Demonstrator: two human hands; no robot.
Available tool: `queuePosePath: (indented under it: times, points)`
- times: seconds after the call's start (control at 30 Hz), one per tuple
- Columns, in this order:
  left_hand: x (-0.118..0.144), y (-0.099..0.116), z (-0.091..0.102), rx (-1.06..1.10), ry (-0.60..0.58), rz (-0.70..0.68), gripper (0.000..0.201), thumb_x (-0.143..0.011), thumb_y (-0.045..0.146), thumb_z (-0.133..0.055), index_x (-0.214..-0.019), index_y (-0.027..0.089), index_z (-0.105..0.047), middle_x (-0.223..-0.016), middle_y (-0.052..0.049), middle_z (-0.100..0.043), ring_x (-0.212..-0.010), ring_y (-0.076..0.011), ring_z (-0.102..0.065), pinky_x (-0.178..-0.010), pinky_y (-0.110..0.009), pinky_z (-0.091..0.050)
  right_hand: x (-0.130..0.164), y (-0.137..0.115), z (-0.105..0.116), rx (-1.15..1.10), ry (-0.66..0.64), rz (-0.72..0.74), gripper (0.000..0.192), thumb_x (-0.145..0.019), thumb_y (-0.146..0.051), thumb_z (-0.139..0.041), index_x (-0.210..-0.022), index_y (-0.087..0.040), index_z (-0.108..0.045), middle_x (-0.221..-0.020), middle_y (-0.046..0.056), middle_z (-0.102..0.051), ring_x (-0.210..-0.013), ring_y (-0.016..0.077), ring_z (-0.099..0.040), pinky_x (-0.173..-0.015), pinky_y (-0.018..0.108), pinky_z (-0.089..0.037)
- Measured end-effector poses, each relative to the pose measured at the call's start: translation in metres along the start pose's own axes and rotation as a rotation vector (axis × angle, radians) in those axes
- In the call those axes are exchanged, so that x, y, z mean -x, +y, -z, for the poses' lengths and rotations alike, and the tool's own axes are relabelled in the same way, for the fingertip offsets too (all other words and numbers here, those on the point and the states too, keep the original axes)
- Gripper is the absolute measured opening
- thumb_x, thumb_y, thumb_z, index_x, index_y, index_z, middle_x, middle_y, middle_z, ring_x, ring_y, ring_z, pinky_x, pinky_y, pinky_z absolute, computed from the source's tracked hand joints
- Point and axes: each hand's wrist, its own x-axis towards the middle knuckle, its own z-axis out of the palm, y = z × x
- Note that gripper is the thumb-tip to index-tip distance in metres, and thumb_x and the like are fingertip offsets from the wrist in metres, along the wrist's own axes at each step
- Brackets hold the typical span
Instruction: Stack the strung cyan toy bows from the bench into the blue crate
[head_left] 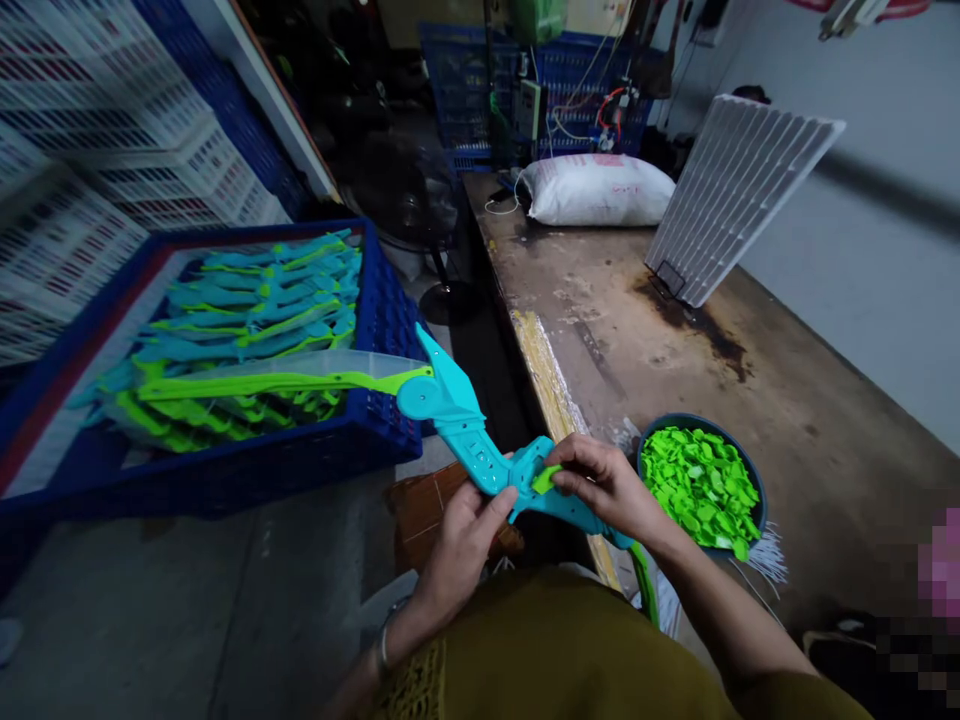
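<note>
A turquoise plastic toy bow with a lime-green limb reaches leftward across the view, over the blue crate. My left hand is closed around its middle from below, thumb on top. Between the thumb and fingers of my right hand is a small green plastic piece, at the hollow near the bow's grip. Whether the piece touches the bow's inside I cannot tell. Right of that hand, a dark round basin holds many similar green pieces.
At left stands a blue crate full of turquoise and green toy bows; stacked white crates rise behind it. The worn table carries a white sack and an upright white ribbed panel. A dark stand fan is beyond the crate.
</note>
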Motion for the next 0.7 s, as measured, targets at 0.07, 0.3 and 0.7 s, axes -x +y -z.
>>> queuePosePath:
  times: [0.07, 0.3, 0.7]
  points:
    - [0.000, 0.001, -0.004, -0.012, -0.002, -0.009, 0.063, -0.090, 0.057, -0.079, -0.138, 0.018, -0.071, -0.153, -0.014, -0.064, -0.145, -0.0379, -0.057, -0.119, -0.049, -0.052, 0.000, 0.000, 0.001, -0.013, 0.031, 0.033, 0.018, -0.107, -0.037, -0.065, -0.107, -0.021, -0.073, -0.103, 0.005, -0.068, -0.097, 0.0147, -0.066, -0.083, 0.026, -0.052]
    - [0.004, 0.002, -0.013, -0.037, 0.011, -0.025, 0.062, -0.088, 0.060, -0.080, -0.133, 0.018, -0.073, -0.147, -0.015, -0.068, -0.136, -0.0368, -0.065, -0.121, -0.051, -0.051, 0.008, -0.006, 0.001, -0.076, 0.130, -0.032, 0.015, -0.103, -0.036, -0.070, -0.104, -0.021, -0.073, -0.095, 0.003, -0.067, -0.083, 0.0122, -0.063, -0.074, 0.024, -0.050]
    - [0.009, -0.007, -0.007, -0.023, 0.064, -0.085, 0.059, -0.093, 0.055, -0.077, -0.140, 0.020, -0.069, -0.151, -0.012, -0.066, -0.142, -0.0335, -0.059, -0.127, -0.047, -0.043, 0.024, -0.017, -0.007, 0.222, 0.094, 0.113, 0.024, -0.101, -0.018, -0.054, -0.118, -0.021, -0.071, -0.092, 0.003, -0.065, -0.084, 0.0133, -0.061, -0.076, 0.026, -0.047]
